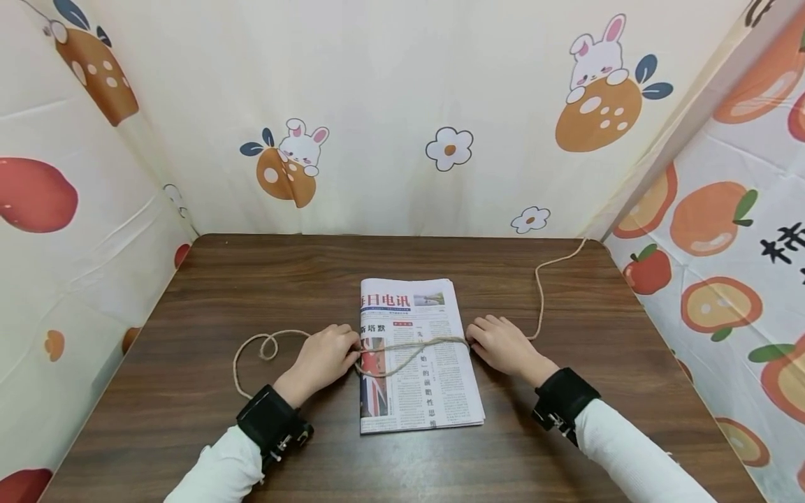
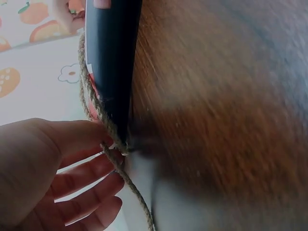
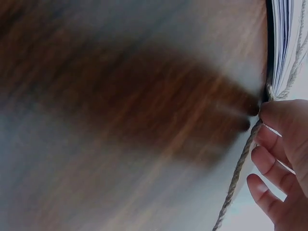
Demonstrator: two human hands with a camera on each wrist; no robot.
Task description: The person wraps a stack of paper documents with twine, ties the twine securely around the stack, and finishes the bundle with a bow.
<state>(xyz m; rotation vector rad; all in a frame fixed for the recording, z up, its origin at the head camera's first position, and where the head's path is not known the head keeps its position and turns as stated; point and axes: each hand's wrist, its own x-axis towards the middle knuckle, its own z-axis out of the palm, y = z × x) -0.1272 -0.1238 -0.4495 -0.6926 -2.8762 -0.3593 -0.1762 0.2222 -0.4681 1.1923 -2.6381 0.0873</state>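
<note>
A folded stack of newspapers [image 1: 434,391] lies on the table with a thin twine rope [image 1: 443,339] across its middle. Two strands of the rope run over the top page and spread apart toward the left edge. At that edge my left hand [image 1: 322,358] pinches the rope between thumb and fingers, the other fingers loosely bent, as the left wrist view shows. My right hand [image 1: 505,347] pinches the rope [image 3: 236,173] at the right edge, close against the page edges [image 3: 284,43]. The rope's underside pass is hidden by the stack.
From the left hand a loose rope tail [image 1: 242,356] curls over the dark wooden table [image 1: 283,279]. Another tail [image 1: 539,293] runs from the right hand to the back right corner. Printed cloth [image 1: 390,84] hangs behind and at both sides.
</note>
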